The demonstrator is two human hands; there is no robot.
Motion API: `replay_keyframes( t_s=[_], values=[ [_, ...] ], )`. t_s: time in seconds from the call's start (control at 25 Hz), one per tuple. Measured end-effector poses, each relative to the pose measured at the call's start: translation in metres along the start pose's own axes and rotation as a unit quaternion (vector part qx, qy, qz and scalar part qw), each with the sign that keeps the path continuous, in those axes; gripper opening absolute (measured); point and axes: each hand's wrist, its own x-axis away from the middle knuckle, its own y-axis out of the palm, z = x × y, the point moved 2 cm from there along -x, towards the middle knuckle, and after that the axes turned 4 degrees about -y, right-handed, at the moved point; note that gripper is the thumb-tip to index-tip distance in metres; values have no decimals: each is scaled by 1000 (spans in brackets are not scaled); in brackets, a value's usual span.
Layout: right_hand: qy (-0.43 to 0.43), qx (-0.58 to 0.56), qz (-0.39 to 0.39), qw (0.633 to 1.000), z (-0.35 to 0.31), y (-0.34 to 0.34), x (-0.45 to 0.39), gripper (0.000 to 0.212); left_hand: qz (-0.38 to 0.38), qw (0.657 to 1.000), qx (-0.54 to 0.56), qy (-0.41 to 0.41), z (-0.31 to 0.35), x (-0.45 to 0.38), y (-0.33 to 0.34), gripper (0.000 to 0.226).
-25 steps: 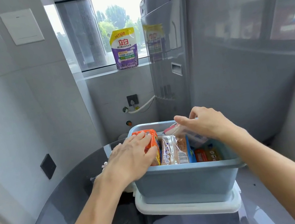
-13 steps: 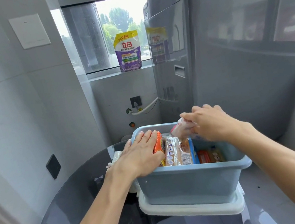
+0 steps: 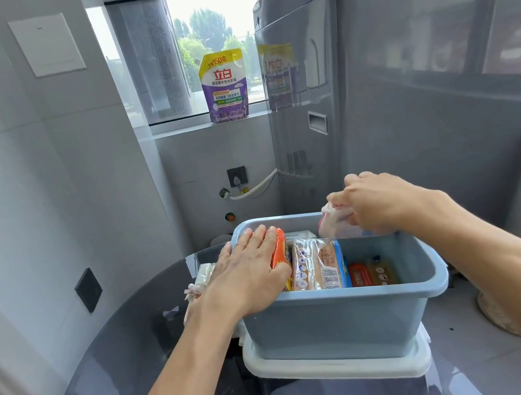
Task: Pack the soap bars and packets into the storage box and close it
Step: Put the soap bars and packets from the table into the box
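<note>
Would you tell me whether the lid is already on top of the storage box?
No, the blue storage box is open at the top with packets showing inside, and the white lid lies underneath it.

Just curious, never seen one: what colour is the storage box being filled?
Pale blue storage box, seen best in the head view, the only one.

Pale grey tiled walls enclose a narrow room. A far window lets in daylight, trees beyond; a purple pouch stands on its sill. A tall grey appliance fills the right. Near left, a round dark glass table; a black switch on the left wall.
</note>
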Motion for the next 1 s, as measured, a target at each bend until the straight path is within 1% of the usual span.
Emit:
replay_keyframes(
  t_s=[0.08, 0.16, 0.2, 0.28, 0.32, 0.4, 0.44, 0.48, 0.52, 0.56, 0.6, 0.64, 0.68, 0.72, 0.76, 0.8, 0.84, 0.88, 0.92, 1.0],
  values=[
    [-15, -16, -5, 1000, -11, 13, 5, 38, 3, 1000, -5, 5, -1, -2, 2, 69],
    [-11, -43, 29, 999, -17, 24, 9, 33, 13, 1000, -5, 9, -1, -1, 3, 68],
    [-2, -57, 41, 998, -17, 28, 10, 36, 30, 999, 1, 14, -1, 0, 3, 67],
    [6, -74, 46, 996, -14, 32, 10, 48, 88, 996, 22, 17, -1, 4, 4, 62],
    [9, -82, 48, 995, -13, 30, 10, 50, 126, 991, 33, 21, 0, 8, 3, 59],
    [16, -106, 45, 993, -14, 27, 15, 48, 204, 974, 93, 28, 1, 20, 4, 52],
    [27, -127, 46, 990, -17, 25, 18, 46, 231, 959, 162, 27, -2, 26, 5, 49],
    [48, -155, 58, 985, -19, 23, 24, 43, 248, 934, 256, 23, -7, 28, 6, 47],
    [70, -186, 88, 976, -25, 18, 29, 41, 260, 899, 352, 6, -15, 29, 7, 45],
    [80, -214, 132, 965, -35, 12, 33, 38, 281, 863, 419, -33, -26, 29, 8, 43],
    [73, -236, 180, 952, -49, 5, 36, 33, 312, 835, 445, -87, -41, 28, 11, 38],
    [52, -249, 216, 943, -65, -2, 38, 30, 333, 831, 419, -152, -58, 27, 14, 34],
    [23, -253, 237, 938, -83, -10, 37, 27, 322, 854, 349, -212, -74, 25, 21, 36],
    [-5, -251, 246, 936, -99, -16, 36, 26, 269, 891, 265, -251, -87, 24, 33, 45],
    [-28, -247, 250, 936, -112, -19, 34, 26, 191, 924, 198, -265, -98, 22, 46, 59],
    [-39, -245, 251, 936, -122, -19, 33, 26, 118, 942, 168, -266, -104, 20, 59, 73],
    [-39, -244, 250, 936, -126, -18, 32, 26, 69, 948, 167, -261, -106, 18, 69, 84],
    [-30, -244, 245, 938, -126, -14, 30, 26, 48, 949, 171, -260, -106, 15, 77, 93],
    [-17, -246, 240, 939, -124, -10, 27, 26, 44, 951, 160, -262, -107, 10, 83, 100],
    [10, -271, 242, 932, -115, -3, 22, 22, 59, 949, 126, -282, -105, 2, 87, 99]
  ],
)
